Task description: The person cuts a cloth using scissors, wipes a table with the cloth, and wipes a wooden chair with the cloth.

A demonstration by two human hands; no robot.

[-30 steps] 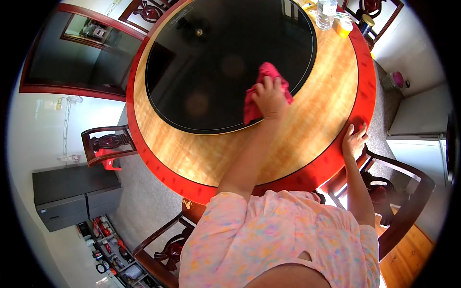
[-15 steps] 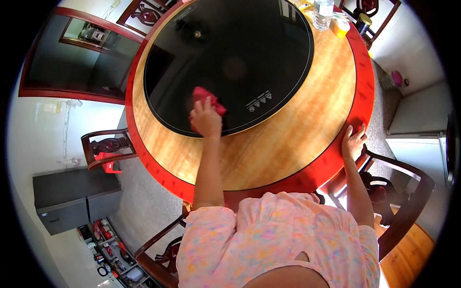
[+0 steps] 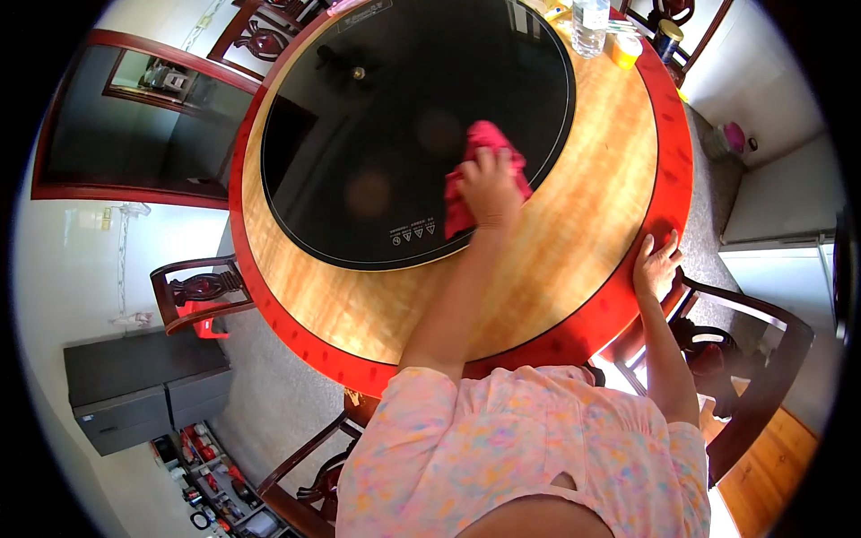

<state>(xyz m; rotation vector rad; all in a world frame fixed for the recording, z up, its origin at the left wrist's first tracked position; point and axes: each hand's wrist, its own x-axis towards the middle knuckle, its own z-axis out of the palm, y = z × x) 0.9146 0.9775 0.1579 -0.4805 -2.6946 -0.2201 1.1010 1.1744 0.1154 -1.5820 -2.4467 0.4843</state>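
Note:
A red cloth is pressed flat under my left hand, its fingers bent over it. Both lie on the black glass turntable, near its front right edge. My right hand rests on the red rim of the round table at the right, fingers apart and holding nothing. White printed symbols show on the glass to the left of the cloth.
A clear plastic bottle and an orange-and-white container stand at the table's far right. Carved wooden chairs surround it, including one at the right and one at the left. A dark grey cabinet stands at lower left.
My left hand has swept right across the glass with the red cloth. The turntable's printed symbols have shifted left and nearer me, so it has turned. My right hand stays on the rim.

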